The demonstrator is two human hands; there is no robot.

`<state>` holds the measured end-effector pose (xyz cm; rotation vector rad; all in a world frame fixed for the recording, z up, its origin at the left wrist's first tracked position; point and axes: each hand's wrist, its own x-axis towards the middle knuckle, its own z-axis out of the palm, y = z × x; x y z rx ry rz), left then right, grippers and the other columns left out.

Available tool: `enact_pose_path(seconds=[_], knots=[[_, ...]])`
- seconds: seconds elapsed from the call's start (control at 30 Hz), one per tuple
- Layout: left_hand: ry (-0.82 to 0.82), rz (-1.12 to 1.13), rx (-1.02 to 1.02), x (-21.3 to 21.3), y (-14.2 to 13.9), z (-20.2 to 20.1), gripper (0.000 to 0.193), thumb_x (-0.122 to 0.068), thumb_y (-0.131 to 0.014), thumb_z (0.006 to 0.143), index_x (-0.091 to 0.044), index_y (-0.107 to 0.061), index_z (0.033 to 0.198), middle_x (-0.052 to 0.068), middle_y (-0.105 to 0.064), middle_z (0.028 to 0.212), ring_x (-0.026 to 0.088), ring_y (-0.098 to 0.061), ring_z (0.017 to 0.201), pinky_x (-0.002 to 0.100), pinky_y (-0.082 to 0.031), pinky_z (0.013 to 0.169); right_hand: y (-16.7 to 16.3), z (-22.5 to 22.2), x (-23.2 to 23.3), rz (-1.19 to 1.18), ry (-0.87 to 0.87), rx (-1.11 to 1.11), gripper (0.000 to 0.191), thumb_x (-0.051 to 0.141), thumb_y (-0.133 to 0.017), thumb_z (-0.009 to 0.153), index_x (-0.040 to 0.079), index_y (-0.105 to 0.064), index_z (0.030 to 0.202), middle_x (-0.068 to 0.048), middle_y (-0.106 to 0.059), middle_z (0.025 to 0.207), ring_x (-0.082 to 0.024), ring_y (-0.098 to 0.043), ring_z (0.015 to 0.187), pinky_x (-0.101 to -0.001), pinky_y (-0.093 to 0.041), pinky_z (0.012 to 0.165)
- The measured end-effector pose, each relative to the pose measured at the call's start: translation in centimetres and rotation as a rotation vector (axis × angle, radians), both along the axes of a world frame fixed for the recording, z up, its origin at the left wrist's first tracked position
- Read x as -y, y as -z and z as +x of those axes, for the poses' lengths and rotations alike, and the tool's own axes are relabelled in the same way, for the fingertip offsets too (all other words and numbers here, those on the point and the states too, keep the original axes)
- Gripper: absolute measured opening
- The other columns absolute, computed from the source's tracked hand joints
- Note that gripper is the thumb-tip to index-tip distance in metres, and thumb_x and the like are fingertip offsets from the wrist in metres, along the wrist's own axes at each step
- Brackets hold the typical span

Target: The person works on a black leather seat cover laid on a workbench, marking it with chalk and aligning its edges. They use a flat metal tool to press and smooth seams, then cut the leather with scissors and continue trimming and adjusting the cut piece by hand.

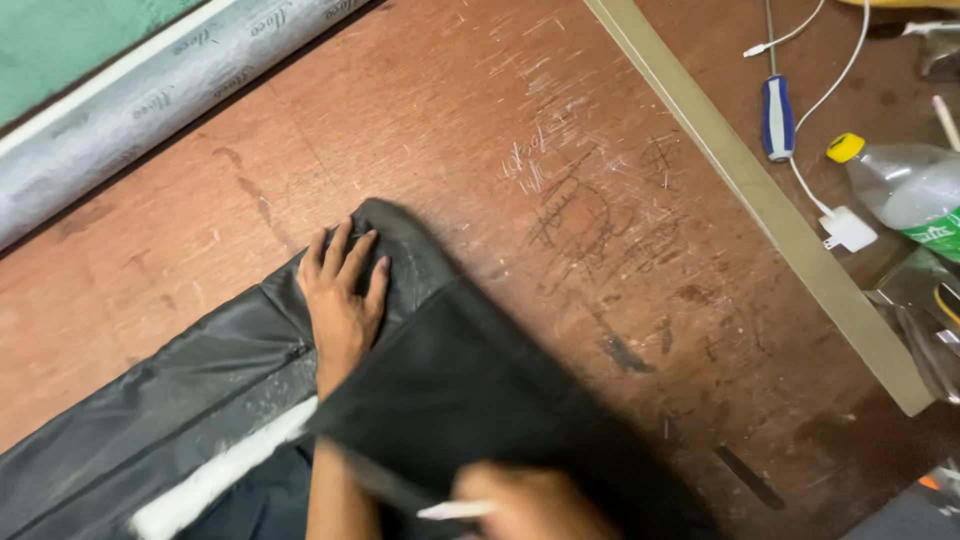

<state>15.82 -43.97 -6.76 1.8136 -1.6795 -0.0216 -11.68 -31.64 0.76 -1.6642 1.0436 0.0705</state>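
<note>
A long piece of dark grey-black fabric (pixel 180 400) lies across the scratched brown table (pixel 560 130) from the lower left toward the centre. My left hand (pixel 343 290) lies flat on it near its rounded far end, fingers spread. A black flap of the fabric (pixel 470 390) is folded over and blurred. At the bottom edge my right hand (pixel 535 503) grips a thin white stick, like a chalk pencil (pixel 455 510), close over the black flap. A white streak (pixel 215 475) shows on the fabric at the lower left.
A grey plastic-wrapped roll (pixel 150 95) lies along the upper left. A long flat metal ruler (pixel 760 195) runs diagonally at the right. Beyond it lie a blue-handled screwdriver (pixel 777 117), a white charger with cable (pixel 848 228) and a clear bottle with yellow cap (pixel 905 185).
</note>
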Motion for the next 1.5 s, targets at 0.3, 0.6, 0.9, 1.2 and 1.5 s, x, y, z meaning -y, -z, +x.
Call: enact_pose_path(seconds=[0.3, 0.6, 0.9, 1.2, 1.5], knots=[[0.135, 0.204, -0.805, -2.8, -2.4, 5.8, 0.036, -0.008, -0.069, 0.098, -0.001, -0.067, 0.133, 0.014, -0.067, 0.14, 0.024, -0.062, 0.13, 0.039, -0.048, 0.112, 0.7, 6.0, -2.6, 0.08, 0.194, 0.374, 0.03, 0.01, -0.079, 0.082, 0.005, -0.06, 0.104, -0.017, -0.067, 0.078, -0.038, -0.068, 0.075, -0.0471, -0.052, 0.062], [-0.129, 0.603, -0.698, -12.3, -5.6, 2.4, 0.042, -0.012, -0.08, 0.082, -0.006, -0.07, 0.122, 0.007, -0.073, 0.115, 0.018, -0.069, 0.101, 0.034, -0.055, 0.088, 5.6, 5.9, -2.2, -0.232, 0.118, 0.349, 0.024, 0.015, -0.078, 0.084, 0.005, -0.061, 0.099, -0.015, -0.071, 0.083, -0.037, -0.069, 0.078, -0.0483, -0.053, 0.066], [-0.277, -0.053, -0.256, -13.5, -1.9, -3.0, 0.017, -0.007, -0.081, 0.085, -0.002, -0.074, 0.101, 0.011, -0.071, 0.096, 0.026, -0.066, 0.089, 0.035, -0.051, 0.082, 6.9, 5.9, -4.1, -0.641, 0.044, 0.429, 0.024, 0.016, -0.076, 0.082, 0.008, -0.067, 0.103, -0.006, -0.071, 0.083, -0.026, -0.069, 0.075, -0.0414, -0.054, 0.059], [-0.355, -0.088, 0.065, -13.7, -0.5, -3.0, 0.019, -0.014, -0.081, 0.087, -0.003, -0.066, 0.091, 0.012, -0.058, 0.089, 0.031, -0.054, 0.085, 0.042, -0.043, 0.079, 7.0, 5.8, -4.2, -0.704, -0.002, 0.429, 0.025, 0.015, -0.075, 0.084, 0.004, -0.069, 0.105, -0.006, -0.069, 0.085, -0.022, -0.067, 0.076, -0.0366, -0.054, 0.058], [-0.399, -0.044, 0.07, -14.1, 0.9, -2.1, 0.033, -0.017, -0.084, 0.086, -0.005, -0.054, 0.077, 0.01, -0.053, 0.077, 0.031, -0.052, 0.075, 0.042, -0.038, 0.074, 6.9, 5.7, -4.1, -0.644, -0.059, 0.394, 0.023, 0.015, -0.076, 0.085, 0.004, -0.069, 0.104, -0.007, -0.068, 0.083, -0.023, -0.067, 0.076, -0.0384, -0.054, 0.059]])
